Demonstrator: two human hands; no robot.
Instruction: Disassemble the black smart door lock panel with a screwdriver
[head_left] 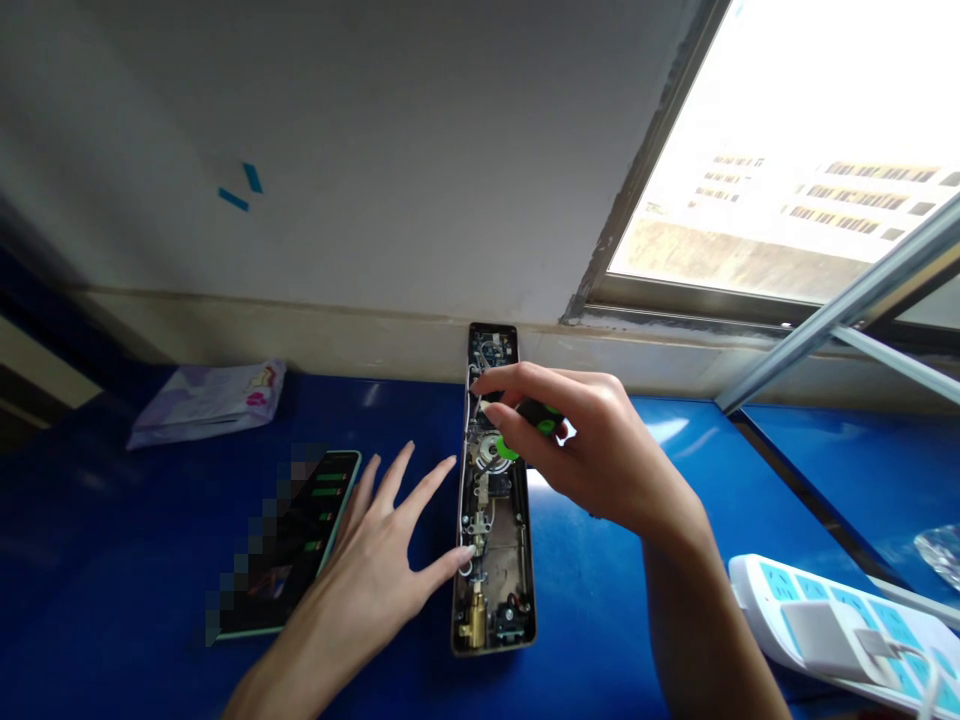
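Observation:
A long, narrow electronic door lock (510, 540) lies with its inside exposed, showing a circuit board at the far end, a round part in the middle and a brass cylinder (478, 622) at the near end. Over its middle, my right hand (592, 430) grips a screwdriver (509, 448) with a green and black handle; its thin shaft slants down to the left, and I cannot tell whether the tip touches anything. My left hand (382, 540) is spread open, the thumb resting on the left side of the lock and the other fingers beside a phone.
The phone (300, 545), its screen lit, lies left of the lock on the blue table (600, 610). A plastic packet (210, 400) sits near the wall. On the right is a white power strip (757, 610) with a charger (825, 640) plugged in. Metal bars cross the window corner.

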